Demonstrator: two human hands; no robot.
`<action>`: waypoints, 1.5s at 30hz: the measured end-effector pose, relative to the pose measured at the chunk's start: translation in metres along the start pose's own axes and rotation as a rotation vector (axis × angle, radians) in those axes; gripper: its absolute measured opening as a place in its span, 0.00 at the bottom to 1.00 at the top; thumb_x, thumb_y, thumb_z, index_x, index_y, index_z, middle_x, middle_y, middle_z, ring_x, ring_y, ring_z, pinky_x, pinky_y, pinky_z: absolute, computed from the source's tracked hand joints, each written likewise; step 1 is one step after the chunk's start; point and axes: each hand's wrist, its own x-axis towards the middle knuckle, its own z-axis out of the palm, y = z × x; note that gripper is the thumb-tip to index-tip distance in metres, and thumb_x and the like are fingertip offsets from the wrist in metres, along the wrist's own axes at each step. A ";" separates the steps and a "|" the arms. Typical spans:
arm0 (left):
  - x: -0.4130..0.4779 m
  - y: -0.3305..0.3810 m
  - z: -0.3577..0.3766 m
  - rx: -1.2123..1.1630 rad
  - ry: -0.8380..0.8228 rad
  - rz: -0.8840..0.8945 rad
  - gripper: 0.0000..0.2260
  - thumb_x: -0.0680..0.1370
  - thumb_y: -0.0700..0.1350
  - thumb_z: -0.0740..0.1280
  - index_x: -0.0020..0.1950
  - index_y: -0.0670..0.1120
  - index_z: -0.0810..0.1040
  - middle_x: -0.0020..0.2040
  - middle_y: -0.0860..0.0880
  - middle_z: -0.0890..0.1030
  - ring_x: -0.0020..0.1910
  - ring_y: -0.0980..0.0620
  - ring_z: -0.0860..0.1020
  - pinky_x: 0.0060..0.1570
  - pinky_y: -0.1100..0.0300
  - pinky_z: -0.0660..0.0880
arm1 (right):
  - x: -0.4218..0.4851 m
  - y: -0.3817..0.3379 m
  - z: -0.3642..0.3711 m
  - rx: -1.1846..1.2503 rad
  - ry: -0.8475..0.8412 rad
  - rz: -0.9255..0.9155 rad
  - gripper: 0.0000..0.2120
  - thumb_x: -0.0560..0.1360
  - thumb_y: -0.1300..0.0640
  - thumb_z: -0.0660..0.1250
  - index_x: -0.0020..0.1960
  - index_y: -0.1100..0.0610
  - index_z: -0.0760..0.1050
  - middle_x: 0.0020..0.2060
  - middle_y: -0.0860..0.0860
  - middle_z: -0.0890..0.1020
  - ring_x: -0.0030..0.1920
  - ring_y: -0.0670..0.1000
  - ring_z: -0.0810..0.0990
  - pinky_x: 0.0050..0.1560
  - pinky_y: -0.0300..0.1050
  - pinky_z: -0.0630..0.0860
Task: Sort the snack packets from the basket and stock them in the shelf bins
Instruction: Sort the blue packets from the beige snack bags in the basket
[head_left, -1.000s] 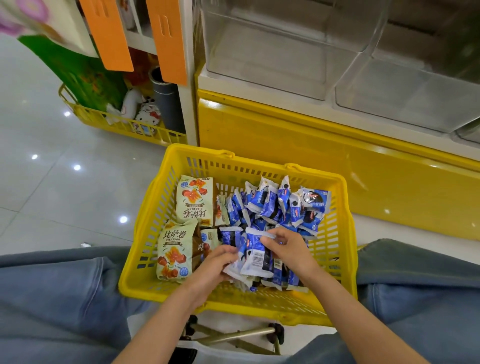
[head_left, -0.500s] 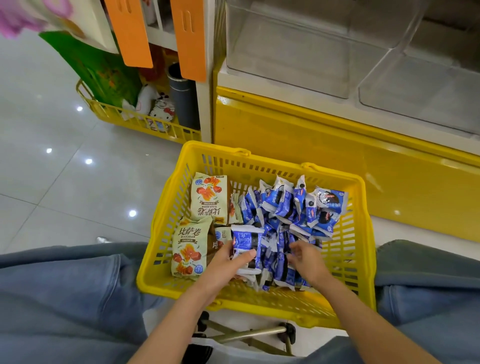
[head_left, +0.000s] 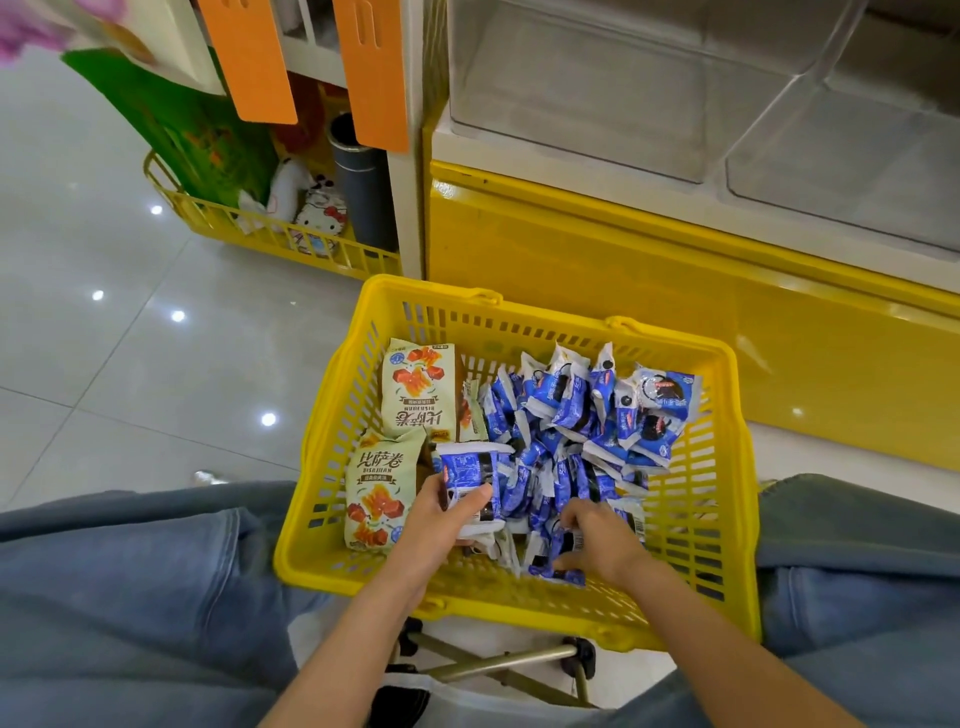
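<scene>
The shelf (head_left: 571, 156) fills the far right, with clear shelf bins (head_left: 582, 93) side by side above a glossy yellow panel (head_left: 675, 322). Grey floor tiles (head_left: 104, 338) spread to the left. The person's legs in blue jeans (head_left: 130, 597) flank a yellow basket (head_left: 545, 316), which sits in front of the panel with its long axis running left to right.

Inside, a pile of blue packets (head_left: 587, 415) takes up the middle and right; most stand on edge, with their crimped ends pointing up and far. Two cream packets lie flat along the left wall, long axes running near to far. The far cream packet (head_left: 415, 389) has its print upside down and the near cream packet (head_left: 376, 488) has its print upright.

The left hand (head_left: 436, 525) is at the near left of the pile. Its fingers and thumb wrap the held packet (head_left: 470, 473), a blue one raised upright with its long axis near to far. The right hand (head_left: 602, 540) reaches into the near end of the pile, its fingers and thumb curled closely around a low packet (head_left: 563, 543) that stands on edge.
</scene>
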 end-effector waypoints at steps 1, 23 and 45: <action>0.000 0.000 0.000 -0.003 0.011 0.007 0.18 0.74 0.53 0.68 0.61 0.54 0.70 0.53 0.59 0.77 0.50 0.64 0.74 0.42 0.67 0.69 | -0.001 0.001 -0.003 0.029 -0.024 0.009 0.19 0.71 0.51 0.73 0.53 0.53 0.66 0.51 0.53 0.73 0.49 0.53 0.72 0.46 0.43 0.68; 0.078 0.116 0.128 0.381 -0.088 0.249 0.17 0.75 0.50 0.69 0.59 0.45 0.69 0.54 0.49 0.76 0.51 0.49 0.77 0.52 0.54 0.77 | -0.006 0.039 -0.141 1.395 0.635 0.290 0.17 0.77 0.60 0.65 0.51 0.76 0.72 0.44 0.74 0.76 0.41 0.56 0.75 0.44 0.49 0.73; 0.018 0.080 -0.046 0.803 0.486 0.718 0.09 0.80 0.44 0.56 0.57 0.46 0.74 0.53 0.51 0.71 0.54 0.53 0.68 0.55 0.62 0.63 | -0.005 -0.054 -0.067 0.458 0.462 -0.129 0.09 0.79 0.57 0.60 0.59 0.56 0.72 0.46 0.46 0.76 0.38 0.40 0.74 0.35 0.28 0.70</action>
